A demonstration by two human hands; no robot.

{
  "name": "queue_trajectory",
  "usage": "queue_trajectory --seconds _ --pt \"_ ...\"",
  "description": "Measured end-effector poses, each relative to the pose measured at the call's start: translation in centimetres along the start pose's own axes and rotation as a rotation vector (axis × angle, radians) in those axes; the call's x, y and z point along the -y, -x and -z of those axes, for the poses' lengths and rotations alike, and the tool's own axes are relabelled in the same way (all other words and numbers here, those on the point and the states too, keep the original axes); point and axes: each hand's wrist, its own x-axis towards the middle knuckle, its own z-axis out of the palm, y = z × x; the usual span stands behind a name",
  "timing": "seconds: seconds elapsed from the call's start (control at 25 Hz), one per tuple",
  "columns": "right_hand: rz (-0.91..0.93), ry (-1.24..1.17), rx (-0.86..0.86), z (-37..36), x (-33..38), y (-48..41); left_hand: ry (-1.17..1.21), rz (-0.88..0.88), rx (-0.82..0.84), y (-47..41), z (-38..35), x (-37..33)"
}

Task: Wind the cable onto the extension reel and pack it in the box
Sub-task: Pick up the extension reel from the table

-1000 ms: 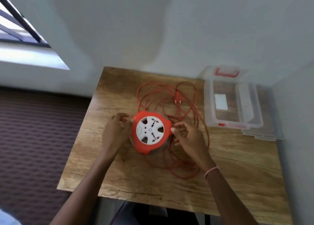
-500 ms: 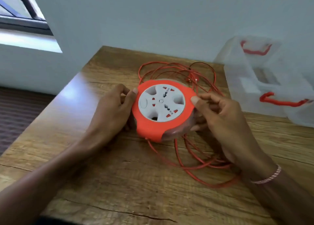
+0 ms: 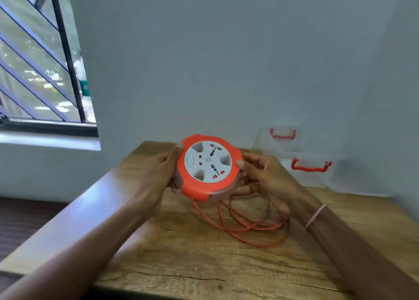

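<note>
The round orange extension reel, with a white socket face, is held up above the table and tilted toward me. My left hand grips its left rim, thumb on the top edge. My right hand holds its right rim, fingers curled underneath. The orange cable hangs from the reel's lower edge in loose loops onto the wooden table. A clear plastic box with red handles stands at the back right against the wall.
A clear lid with a red handle leans behind the box. The wall is close behind the table, and a side wall is on the right. A barred window is at the upper left. The table's left edge drops to a dark floor.
Both hands have lifted the reel off the table and tilted its face toward me. The cable now trails down from it. My view has dropped lower and closer.
</note>
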Motion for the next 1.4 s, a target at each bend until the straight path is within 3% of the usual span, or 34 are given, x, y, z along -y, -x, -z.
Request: queue_trajectory --seconds 0.28,0.52,0.84,0.92,1.0,1.08,1.24,1.4 --pt "0.081 -0.031 -0.108 1.4 1.9 -1.9 -0.092 -0.274 0.131 -4.0 -2.8 -3.1" --pt "0.077 0.166 -0.093 2.1 3.5 -4.1 -0.025 -0.281 0.076 -5.0 -3.0 -0.8" --pt "0.278 0.259 -0.213 0.7 0.9 -3.1 -0.048 -0.332 0.007 -4.5 -2.7 0.0" --pt "0.375 0.507 -0.337 0.5 0.8 -2.5 -0.060 -0.333 -0.008 -4.2 -2.8 -0.1" --pt "0.616 0.976 -0.509 0.3 1.1 -1.7 -0.073 -0.327 -0.035 -3.8 -2.9 -0.4" --pt "0.837 1.307 -0.540 -0.6 1.5 -0.8 -0.099 -0.334 -0.061 -3.7 -2.9 -0.5" --pt "0.762 1.565 -0.411 -3.8 1.0 -0.2 -0.173 -0.411 -0.081 -3.0 -3.2 -0.3" --pt "0.756 1.572 -0.422 -4.3 1.2 -0.2 -0.218 -0.434 -0.083 -2.7 -3.6 0.3"
